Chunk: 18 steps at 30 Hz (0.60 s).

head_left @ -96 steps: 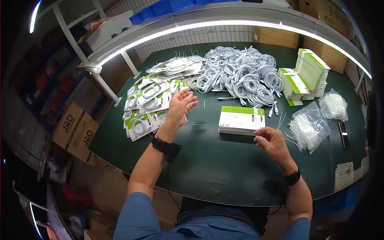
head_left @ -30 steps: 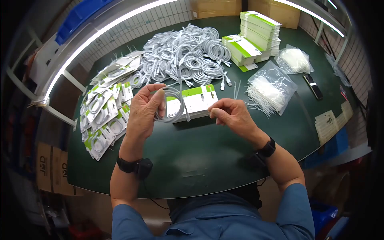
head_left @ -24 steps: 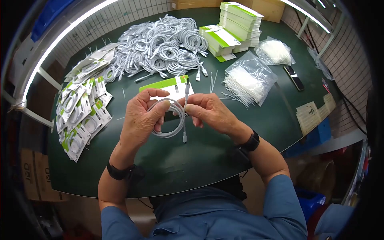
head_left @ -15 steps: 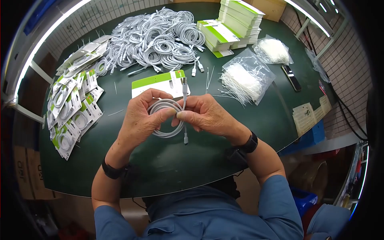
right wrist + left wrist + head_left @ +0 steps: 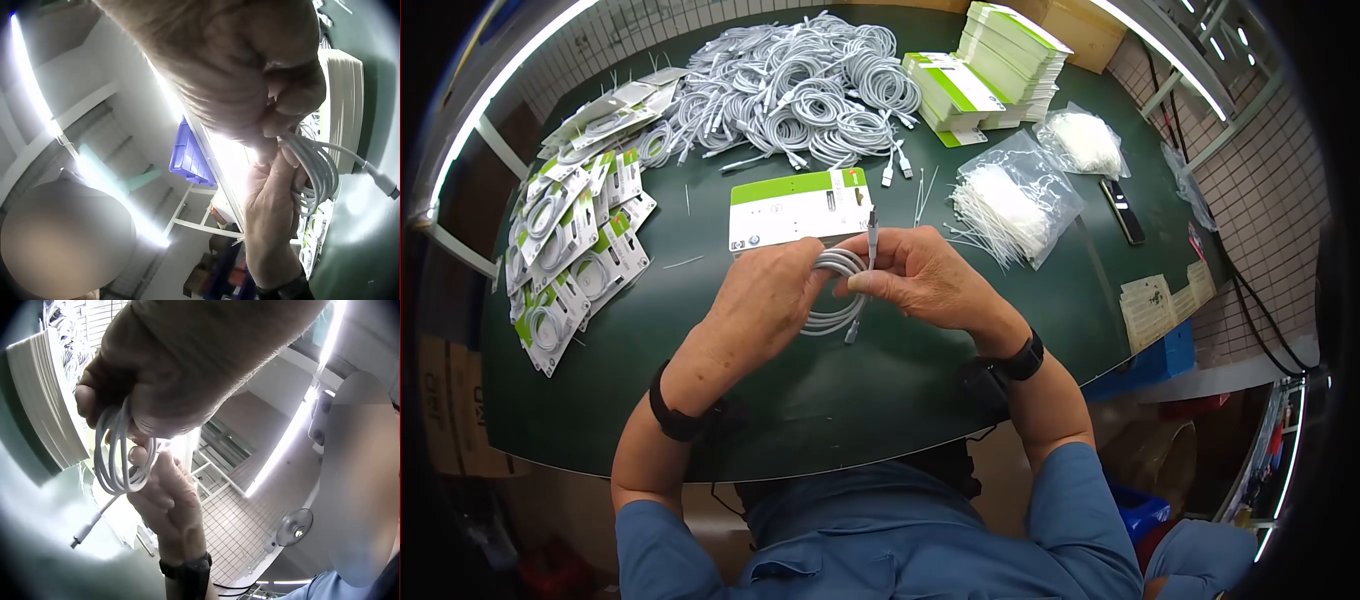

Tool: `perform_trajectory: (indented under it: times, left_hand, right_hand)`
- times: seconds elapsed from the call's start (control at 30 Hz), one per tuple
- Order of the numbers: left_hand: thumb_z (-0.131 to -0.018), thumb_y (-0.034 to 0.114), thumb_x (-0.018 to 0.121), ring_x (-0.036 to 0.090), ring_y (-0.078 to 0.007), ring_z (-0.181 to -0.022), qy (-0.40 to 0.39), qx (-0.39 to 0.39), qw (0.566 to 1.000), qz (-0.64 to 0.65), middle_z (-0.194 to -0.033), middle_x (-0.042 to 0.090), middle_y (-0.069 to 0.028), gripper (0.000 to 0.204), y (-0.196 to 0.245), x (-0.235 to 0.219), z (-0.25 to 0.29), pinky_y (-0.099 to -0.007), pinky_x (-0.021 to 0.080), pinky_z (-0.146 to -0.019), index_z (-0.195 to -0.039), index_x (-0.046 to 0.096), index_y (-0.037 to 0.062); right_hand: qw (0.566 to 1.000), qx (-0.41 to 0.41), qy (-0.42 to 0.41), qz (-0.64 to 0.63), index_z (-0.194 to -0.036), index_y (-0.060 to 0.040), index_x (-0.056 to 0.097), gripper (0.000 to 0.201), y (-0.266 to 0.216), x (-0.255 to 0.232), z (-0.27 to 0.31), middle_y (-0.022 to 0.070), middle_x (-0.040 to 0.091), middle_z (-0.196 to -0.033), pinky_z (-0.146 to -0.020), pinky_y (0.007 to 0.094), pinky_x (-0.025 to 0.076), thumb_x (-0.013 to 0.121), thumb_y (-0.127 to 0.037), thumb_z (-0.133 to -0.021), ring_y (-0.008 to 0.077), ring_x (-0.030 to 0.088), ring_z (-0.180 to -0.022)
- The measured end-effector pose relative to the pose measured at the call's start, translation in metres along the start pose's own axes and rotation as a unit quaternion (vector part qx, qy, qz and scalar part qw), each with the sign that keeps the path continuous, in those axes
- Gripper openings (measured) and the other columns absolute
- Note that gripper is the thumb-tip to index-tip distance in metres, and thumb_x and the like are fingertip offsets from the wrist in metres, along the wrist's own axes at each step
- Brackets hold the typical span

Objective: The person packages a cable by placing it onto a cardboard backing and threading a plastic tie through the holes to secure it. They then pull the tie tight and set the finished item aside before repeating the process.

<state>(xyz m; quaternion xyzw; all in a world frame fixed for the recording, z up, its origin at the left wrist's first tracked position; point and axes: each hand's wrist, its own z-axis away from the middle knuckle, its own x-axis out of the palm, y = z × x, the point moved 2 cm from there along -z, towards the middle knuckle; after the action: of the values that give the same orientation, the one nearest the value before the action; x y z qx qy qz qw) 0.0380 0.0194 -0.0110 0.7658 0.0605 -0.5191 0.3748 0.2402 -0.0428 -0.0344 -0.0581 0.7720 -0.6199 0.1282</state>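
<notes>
Bench: dark green table [image 5: 880, 400] under strip lights, seen from the head camera.
Landmark: green-and-white card stack [image 5: 798, 207] lies flat just beyond both hands; its small print is too fine to read.
Cable: white coiled cable [image 5: 837, 290] is held above the table, just on the near side of the card stack, one plug hanging below the coil.
Left hand: left hand [image 5: 760, 300] grips the coil, fingers curled round it.
Right hand: right hand [image 5: 920, 278] pinches the coil's other side, a plug end sticking up past the fingers.
Beyond the stack: heap of loose cables [image 5: 800, 85]; left of it, packed cards [image 5: 570, 250]; right of it, bag of ties [image 5: 1015, 195].
Writing: none legible.
Left wrist view: coil [image 5: 119, 456] loops round curled fingers [image 5: 100, 394], stack's edge [image 5: 44, 406] behind.
Right wrist view: thumb and fingers [image 5: 294, 100] pinch the strands; blue bin [image 5: 190, 156] on a shelf above, unseen from the head.
</notes>
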Motion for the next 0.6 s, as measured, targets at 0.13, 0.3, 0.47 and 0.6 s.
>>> perform_trajectory:
  times: [0.13, 0.3, 0.47, 0.6]
  left_hand:
    - [-0.102, 0.019, 0.066, 0.069, -0.0465, -0.087, 0.006, 0.001, 1.000, -0.011, -0.089, 0.071, -0.0240, 0.020, -0.001, 0.005, -0.002, -0.0546, 0.054, -0.077, -0.096, 0.062, 0.0000]
    - [-0.099, 0.013, 0.072, 0.070, -0.0396, -0.081, 0.243, 0.067, 0.966, 0.058, -0.092, 0.072, -0.0171, 0.019, 0.019, -0.004, -0.008, -0.0490, 0.056, -0.074, -0.113, 0.067, 0.0013]
    - [-0.098, 0.010, 0.077, 0.070, -0.0252, -0.093, 0.153, 0.056, 0.951, 0.265, -0.112, 0.070, -0.0098, 0.046, 0.019, 0.003, 0.028, -0.0394, 0.056, -0.075, -0.141, 0.060, 0.0029]
    - [-0.106, 0.025, 0.071, 0.067, -0.0196, -0.105, -0.009, -0.087, 0.865, 0.494, -0.123, 0.068, -0.0095, 0.048, 0.031, 0.030, 0.018, -0.0366, 0.054, -0.085, -0.145, 0.055, 0.0013]
  right_hand:
    - [0.991, 0.115, 0.006, 0.062, -0.128, 0.0019, 0.068, 0.025, -0.020, 0.006, 0.003, 0.0003, 0.072, -0.090, -0.059, 0.0209, 0.047, 0.062, -0.014, -0.110, 0.0018, 0.057, -0.068]
    - [0.987, 0.104, 0.094, 0.082, -0.130, -0.0002, 0.066, 0.026, -0.008, -0.006, 0.003, -0.0009, 0.067, -0.090, -0.063, 0.0232, 0.048, 0.059, -0.018, -0.112, 0.0033, 0.057, -0.072]
    - [0.950, 0.020, 0.209, -0.229, -0.131, -0.0040, 0.062, 0.028, 0.000, -0.023, 0.003, 0.0001, 0.064, -0.098, -0.064, 0.0257, 0.047, 0.055, -0.026, -0.115, 0.0053, 0.054, -0.071]
    - [0.920, -0.037, 0.237, -0.310, -0.129, -0.0049, 0.060, 0.029, 0.000, -0.016, 0.003, 0.0002, 0.063, -0.101, -0.063, 0.0264, 0.047, 0.052, -0.029, -0.116, 0.0063, 0.053, -0.070]
